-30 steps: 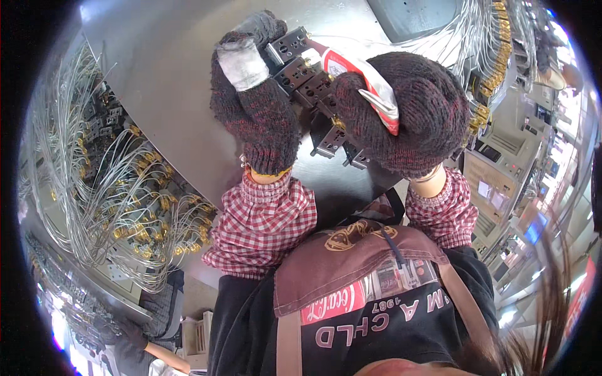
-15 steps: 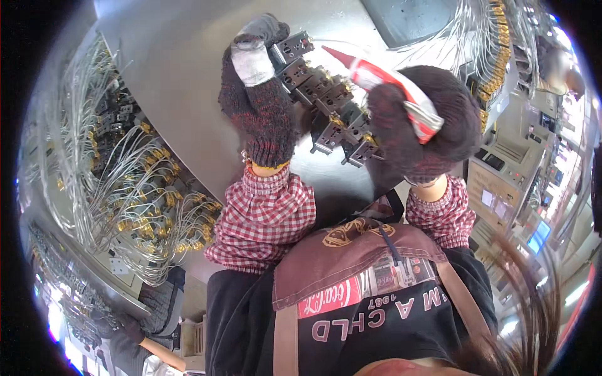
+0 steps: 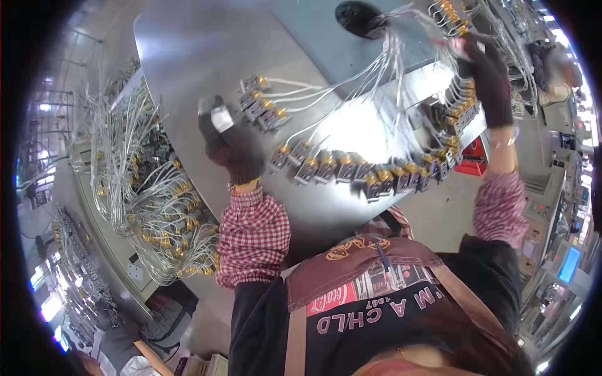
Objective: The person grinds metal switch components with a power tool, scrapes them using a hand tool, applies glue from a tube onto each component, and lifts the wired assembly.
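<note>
Shiny grey metal makes up the worktop, and on it lie rows of small dark blocks with gold caps, each with thin white wires coming out. The long row of blocks sits in a line near the person's front, side by side, so each one is easy to reach and count. A shorter row of blocks lies a little farther back, apart from the long row. The white wires all run up to one dark bundle end at the far side of the worktop, so they fan out like a hand of strings and do not cross too much. The left hand, in a dark knitted glove with a pale patch on one finger, is held up just beside the short row; its fingers look curled, and I cannot tell if it holds anything. The right hand, also gloved, reaches far out to the right and is closed around a bunch of the white wires, close to more gold-capped blocks that hang near the worktop's edge. A big tangle of spare wires waits on the left, well apart from both hands.
</note>
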A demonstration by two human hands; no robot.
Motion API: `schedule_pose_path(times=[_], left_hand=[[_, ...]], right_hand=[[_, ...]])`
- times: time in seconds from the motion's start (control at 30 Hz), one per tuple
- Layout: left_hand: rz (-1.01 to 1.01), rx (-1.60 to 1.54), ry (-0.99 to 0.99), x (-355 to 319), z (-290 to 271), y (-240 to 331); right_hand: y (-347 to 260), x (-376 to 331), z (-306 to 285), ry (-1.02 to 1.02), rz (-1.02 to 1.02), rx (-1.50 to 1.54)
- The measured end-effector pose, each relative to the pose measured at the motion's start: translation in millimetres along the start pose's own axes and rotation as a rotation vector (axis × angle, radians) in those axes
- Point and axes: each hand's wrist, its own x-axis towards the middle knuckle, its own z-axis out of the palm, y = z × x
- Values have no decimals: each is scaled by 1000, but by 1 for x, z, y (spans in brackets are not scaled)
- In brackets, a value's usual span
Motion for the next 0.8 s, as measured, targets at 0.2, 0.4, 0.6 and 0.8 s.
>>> schedule_pose_path(times=[0.2, 0.4, 0.6, 0.8], left_hand=[[341, 837, 29, 45, -111, -5], [951, 1393, -254, 67, -211, -3], [-222, 177, 68, -10, -295, 26], [-267, 379, 134, -61, -301, 79]], right_hand=[[2, 129, -44, -309, -366, -615], [28, 187, -9, -165, -219, -816], [74, 275, 15, -93, -633, -1352], [41, 258, 82, 167, -33, -910]])
